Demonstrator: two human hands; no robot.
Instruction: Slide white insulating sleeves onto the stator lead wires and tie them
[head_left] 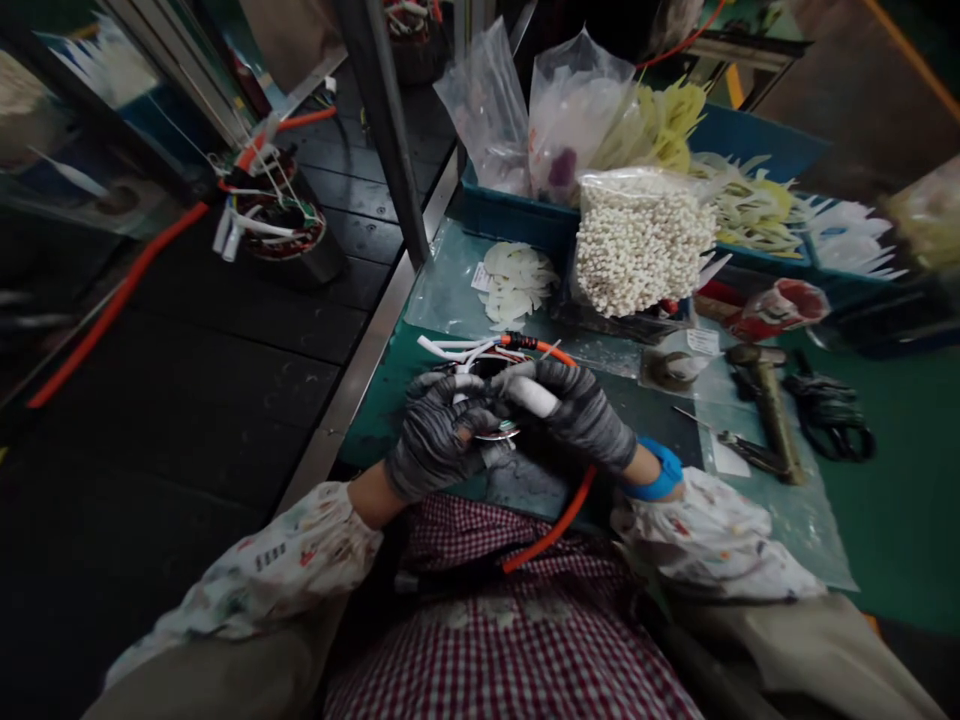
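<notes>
On the bench in front of me stands a round motor stator (504,433), mostly covered by my gloved hands. White sleeved leads (457,348) stick out at its back left, and an orange cable (555,350) leaves its top and runs behind my right hand. My left hand (439,435) is curled over the stator's left side, its fingertips closed near the middle. From the right, my right hand (581,412) meets it with fingers pinched together, white fingertips showing. Whatever small part lies between the right fingers is hidden.
Behind the stator lie pale insulation pieces (519,280) and a bag of small white tubes (645,240). Blue bins (517,212) line the back. A hammer (769,410), pliers (750,452) and black cord (831,408) lie right. Another stator (296,250) sits on the conveyor left.
</notes>
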